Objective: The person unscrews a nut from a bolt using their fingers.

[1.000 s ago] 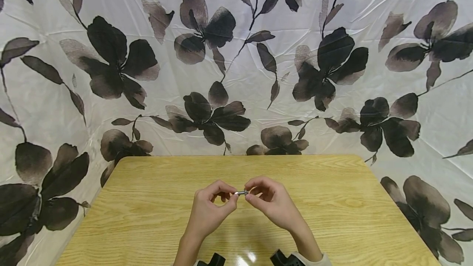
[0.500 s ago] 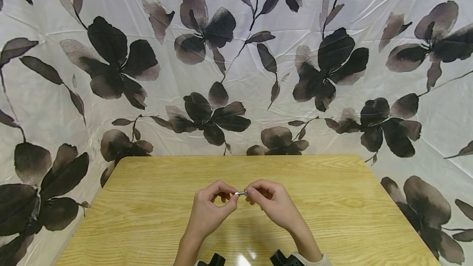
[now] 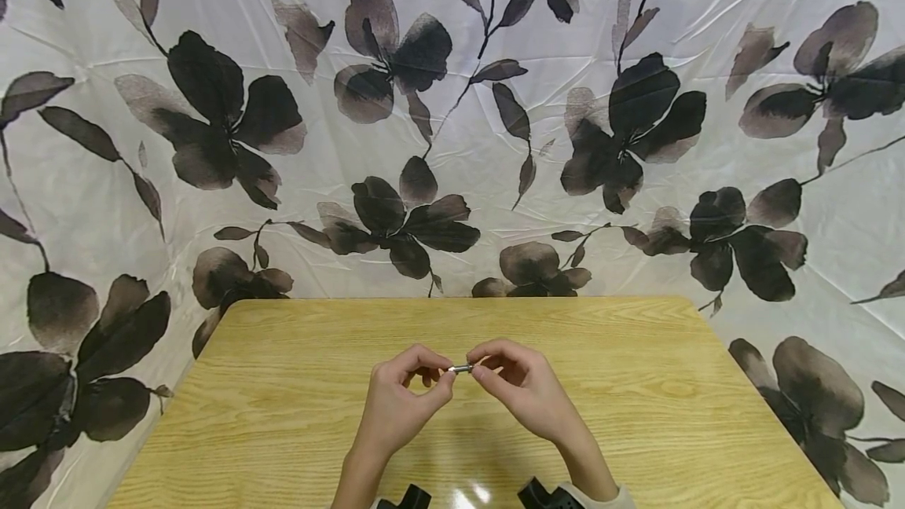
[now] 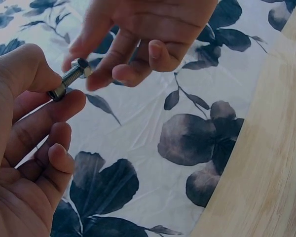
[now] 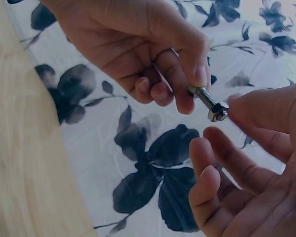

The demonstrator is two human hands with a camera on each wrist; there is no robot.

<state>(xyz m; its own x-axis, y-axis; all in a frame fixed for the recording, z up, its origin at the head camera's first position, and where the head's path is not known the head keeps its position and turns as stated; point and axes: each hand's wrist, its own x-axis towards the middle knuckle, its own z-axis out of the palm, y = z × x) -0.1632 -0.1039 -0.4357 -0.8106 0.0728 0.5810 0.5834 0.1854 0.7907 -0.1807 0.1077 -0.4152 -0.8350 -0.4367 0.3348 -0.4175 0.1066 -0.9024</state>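
Note:
A small silvery bolt (image 3: 461, 369) is held level above the wooden table, between both hands. My left hand (image 3: 404, 400) pinches its head end between thumb and index finger; the other fingers curl loosely below. The threaded shank of the bolt (image 4: 72, 76) shows bare in the left wrist view, with a hex nut (image 4: 82, 67) on its far end. The thumb and index finger of my right hand (image 3: 526, 389) bend around that nut. From the right wrist, the thumb tip is at the nut (image 5: 217, 113), with the index fingertip just below and the bolt's end poking through.
The light wooden table (image 3: 283, 383) spreads beneath both hands, its rounded far corners against a hanging white cloth (image 3: 509, 148) printed with dark flowers. Black wrist-worn devices (image 3: 540, 493) show at the bottom edge.
My right thumb and fingers rolled over the nut half a second ago and have now swung back to about their earlier pose. The left hand and bolt stayed nearly still.

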